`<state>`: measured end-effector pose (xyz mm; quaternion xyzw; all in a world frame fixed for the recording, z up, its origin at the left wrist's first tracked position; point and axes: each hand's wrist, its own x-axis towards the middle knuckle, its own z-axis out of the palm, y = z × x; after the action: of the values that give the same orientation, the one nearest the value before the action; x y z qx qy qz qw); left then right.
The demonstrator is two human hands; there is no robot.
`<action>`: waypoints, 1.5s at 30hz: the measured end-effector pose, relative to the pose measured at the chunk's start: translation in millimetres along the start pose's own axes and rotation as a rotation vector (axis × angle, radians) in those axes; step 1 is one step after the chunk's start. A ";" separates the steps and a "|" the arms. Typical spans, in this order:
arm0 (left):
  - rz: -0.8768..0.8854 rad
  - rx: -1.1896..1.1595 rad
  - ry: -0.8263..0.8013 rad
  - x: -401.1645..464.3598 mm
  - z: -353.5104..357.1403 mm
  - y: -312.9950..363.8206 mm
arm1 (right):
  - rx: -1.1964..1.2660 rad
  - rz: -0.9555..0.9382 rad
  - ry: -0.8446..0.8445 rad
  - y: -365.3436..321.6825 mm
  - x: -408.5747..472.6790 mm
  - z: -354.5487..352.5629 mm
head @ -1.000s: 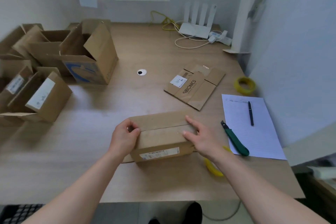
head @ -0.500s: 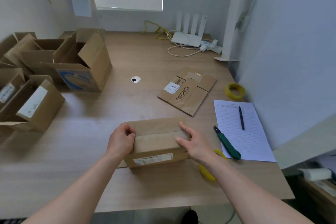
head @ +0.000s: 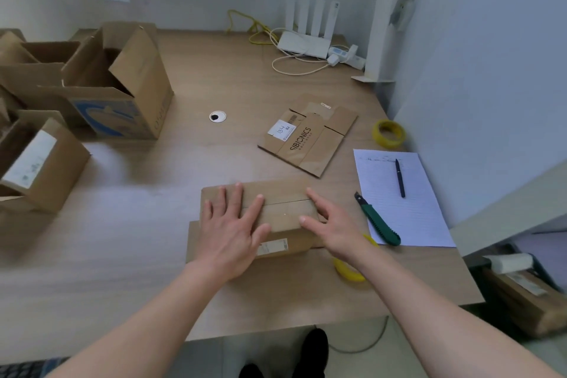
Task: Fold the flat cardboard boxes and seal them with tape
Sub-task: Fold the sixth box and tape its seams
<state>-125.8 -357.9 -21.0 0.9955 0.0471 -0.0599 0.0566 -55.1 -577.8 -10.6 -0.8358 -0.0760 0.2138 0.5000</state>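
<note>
— Cardboard, brown: a folded box sits near the front edge of the wooden desk, right in front of the person. Which way does it run?

— Its long axis runs left to right across the desk, roughly along the front edge. The two top flaps are down, and the seam between them follows that same long line. A pale label shows on the side wall facing the person.

— And the hands?

— The left hand lies palm down on the left part of the top, fingers straight and spread, pressing flat and clasping nothing. The right hand comes in from the right, fingers extended and relaxed; its fingertips touch the top at the right end, by the seam. Neither hand curls round anything.

— What lies near the box?

— A yellow tape roll on the desk beneath the right wrist, partly hidden. A green cutter is just right of the box, lying partly on a lined sheet with a black pen on it. Another flat box, still unfolded, lies beyond, and a second yellow roll by the wall. Open boxes stand at the left.
</note>
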 end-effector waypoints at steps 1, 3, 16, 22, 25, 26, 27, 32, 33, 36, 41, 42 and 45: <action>0.006 -0.009 0.001 0.9 -0.2 -2.5 | 0.047 0.017 0.064 7.6 -6.2 -6.6; 0.010 -0.004 0.008 2.4 -0.4 -4.5 | 0.009 0.080 0.278 30.3 -23.6 -24.6; 0.058 0.015 0.018 4.0 -1.6 -10.7 | -1.193 -0.078 -0.061 120.2 -56.5 -49.5; 0.069 0.018 -0.001 5.0 -1.6 -11.5 | 0.045 -0.104 0.256 17.8 -59.4 -59.2; 0.079 0.000 0.001 4.2 -1.3 -10.3 | 0.203 -0.323 0.135 -38.5 -56.1 -54.7; 0.086 -0.004 0.005 3.4 -1.7 -9.7 | 0.199 -0.364 0.076 -50.9 -52.2 -50.5; 0.095 -0.007 0.009 2.7 -2.1 -9.4 | 0.180 -0.384 0.030 -60.2 -46.9 -44.5; 0.104 -0.136 0.009 1.9 -4.1 -12.0 | 0.131 -0.349 -0.097 -78.2 -23.0 -6.5; 0.100 -0.166 0.014 2.4 -5.2 -13.2 | 0.136 -0.341 -0.095 -79.3 -20.8 -3.1; 0.037 -0.392 0.088 4.9 -9.3 -14.9 | 0.113 -0.343 -0.104 -79.0 -14.0 -3.9; -0.246 -1.145 0.127 14.4 -44.6 -4.2 | 0.073 -0.370 -0.178 -81.5 -8.1 -12.3; -0.255 -1.202 0.102 17.3 -52.9 -1.1 | 0.060 -0.379 -0.196 -82.7 -6.3 -13.5; -0.249 -1.320 0.025 24.0 -72.9 10.7 | 0.002 -0.409 -0.241 -85.2 0.1 -17.2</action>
<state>-92.7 -357.8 49.0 0.7398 0.1891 -0.0131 0.6456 -40.1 -549.9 70.3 -0.7709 -0.3025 0.2064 0.5211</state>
